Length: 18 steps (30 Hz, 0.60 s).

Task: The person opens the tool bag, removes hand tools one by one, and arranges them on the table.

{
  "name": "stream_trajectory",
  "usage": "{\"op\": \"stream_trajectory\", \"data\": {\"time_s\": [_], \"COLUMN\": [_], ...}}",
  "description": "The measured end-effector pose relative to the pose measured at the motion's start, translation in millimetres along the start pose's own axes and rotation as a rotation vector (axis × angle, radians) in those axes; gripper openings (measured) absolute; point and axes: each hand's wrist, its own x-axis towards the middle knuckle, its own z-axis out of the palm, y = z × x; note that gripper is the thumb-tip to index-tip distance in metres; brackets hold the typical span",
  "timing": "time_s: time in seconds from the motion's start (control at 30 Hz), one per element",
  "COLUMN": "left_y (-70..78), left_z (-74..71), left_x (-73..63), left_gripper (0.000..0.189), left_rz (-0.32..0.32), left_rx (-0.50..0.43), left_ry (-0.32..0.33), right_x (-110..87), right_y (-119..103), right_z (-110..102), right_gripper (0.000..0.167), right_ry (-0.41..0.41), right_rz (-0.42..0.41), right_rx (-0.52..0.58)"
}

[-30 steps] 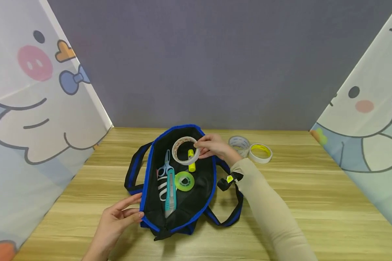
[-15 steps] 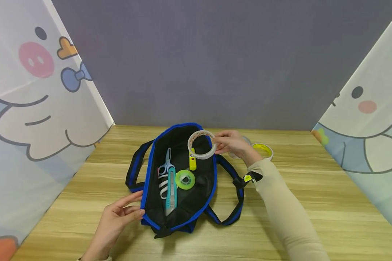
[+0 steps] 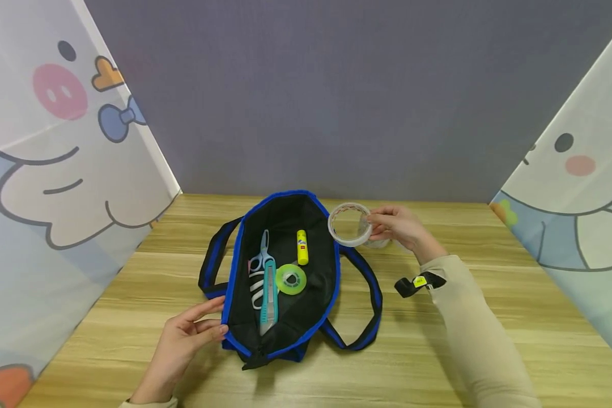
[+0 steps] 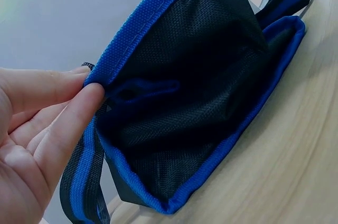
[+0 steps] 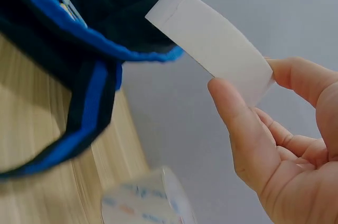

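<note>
My left hand (image 3: 181,340) pinches the blue rim of a black tote bag (image 3: 316,283) at its near left; the left wrist view shows thumb and finger on that edge. My right hand (image 3: 400,226) holds a white tape roll (image 3: 351,241) between thumb and fingers, just right of the bag's far right rim and above the table. Inside the gaping bag lie a yellow glue stick (image 3: 302,247), a green tape roll (image 3: 291,279), a teal utility knife (image 3: 268,292), blue-grey scissors (image 3: 263,246) and white loops (image 3: 256,294), their kind unclear.
Behind the held roll, a clear tape roll (image 3: 378,243) with printing stands on the wooden table (image 3: 489,317), partly covered. The bag's strap (image 3: 369,283) loops onto the table at right, another strap (image 3: 215,258) at left. A grey panel (image 3: 331,102) closes the back.
My right hand has carried the white tape roll rightward from over the bag to beyond its right rim. The yellow-cored roll is now hidden behind that hand. My left hand stays on the rim.
</note>
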Motion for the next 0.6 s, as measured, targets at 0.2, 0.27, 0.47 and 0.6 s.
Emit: {"op": "stream_trajectory", "data": {"time_s": [0.2,0.27,0.47,0.6], "left_y": [-2.0,-2.3,-0.4,0.4], "left_z": [0.2,0.6,2.0,1.6], "left_x": [1.2,1.8,2.3,-0.3], "left_gripper": [0.052,0.051,0.048,0.048], "left_rz": [0.008,0.008,-0.015,-0.038], "left_rx": [-0.012,-0.011,0.014,0.029], "left_ry": [-0.012,-0.013,0.010,0.031], "right_x": [-15.0,-19.7,-30.5,-35.2], "right_y": [4,5,11,13], "right_z": [-28,-37,-60,-70], "right_gripper": [0.025,0.022,0.009,0.004], "right_ry": [0.034,0.049,0.107,0.124], "right_rz": [0.005,0.010,0.000,0.002], "right_rx": [0.004,0.000,0.049,0.095]}}
